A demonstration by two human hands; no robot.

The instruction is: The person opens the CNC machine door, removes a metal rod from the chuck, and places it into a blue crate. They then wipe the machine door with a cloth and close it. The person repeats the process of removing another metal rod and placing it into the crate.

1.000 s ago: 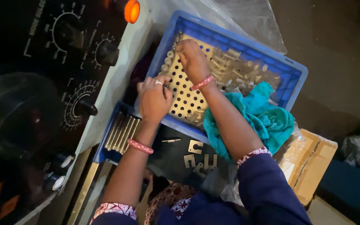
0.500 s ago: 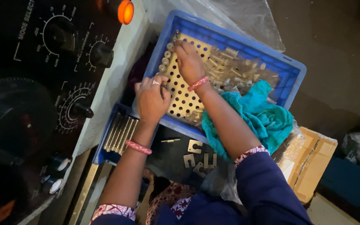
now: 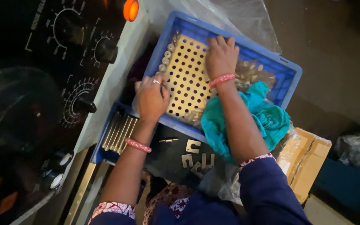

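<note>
Both arms reach forward and away from the body, forearms bare, dark sleeves with patterned cuffs pushed up near the elbows. The left hand (image 3: 151,98) lies palm down, fingers curled, a ring on one finger. The right hand (image 3: 221,56) stretches farther ahead, palm down, fingers together. Each wrist wears a pink bangle.

blue plastic crate (image 3: 286,68), teal cloth (image 3: 267,118), perforated board (image 3: 188,71)

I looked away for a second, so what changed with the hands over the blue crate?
The right hand slid from the loose metal parts toward the top edge of the perforated plate. The left hand stayed on the plate's near-left edge. The blue crate and teal cloth lie as before.
</note>
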